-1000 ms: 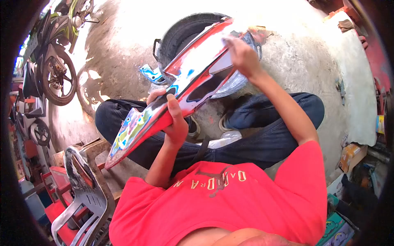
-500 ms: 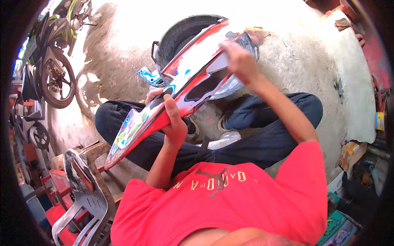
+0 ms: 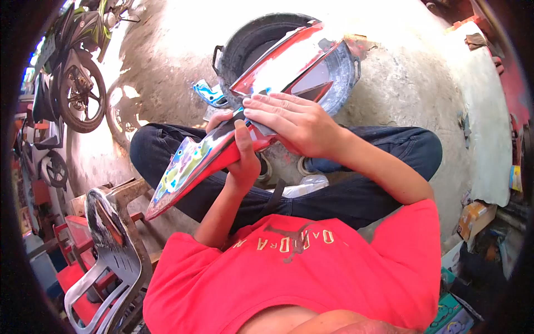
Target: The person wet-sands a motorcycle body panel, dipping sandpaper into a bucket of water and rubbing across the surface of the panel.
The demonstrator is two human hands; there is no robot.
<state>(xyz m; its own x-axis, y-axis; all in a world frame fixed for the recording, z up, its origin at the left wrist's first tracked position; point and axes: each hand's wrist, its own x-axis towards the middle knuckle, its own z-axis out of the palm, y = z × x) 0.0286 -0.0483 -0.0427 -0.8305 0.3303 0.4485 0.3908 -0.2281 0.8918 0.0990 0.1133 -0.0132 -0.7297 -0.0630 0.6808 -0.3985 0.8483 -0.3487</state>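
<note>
A long pointed panel (image 3: 192,161), red and white with blue and green patches, lies slantwise over my lap. My left hand (image 3: 242,150) grips its middle, thumb on top. My right hand (image 3: 297,122) lies across the panel just beyond, fingers stretched side by side; a dark grey piece shows beneath that palm, too hidden to make out. The panel's far end is over a round black tub (image 3: 230,67) with handles. Beside the tub, a small blue and white piece (image 3: 209,93) rests on the floor.
Motorcycles, one with its wheel (image 3: 82,92) showing, stand at the left. A grey plastic chair (image 3: 119,259) is at the lower left. On the right are a pale slab (image 3: 481,128), a cardboard box (image 3: 475,219) and assorted items. Concrete floor (image 3: 400,78) surrounds the tub.
My right hand has slid down the panel from its far part to beside my left hand, its fingers now flat across the surface. My left hand keeps its hold.
</note>
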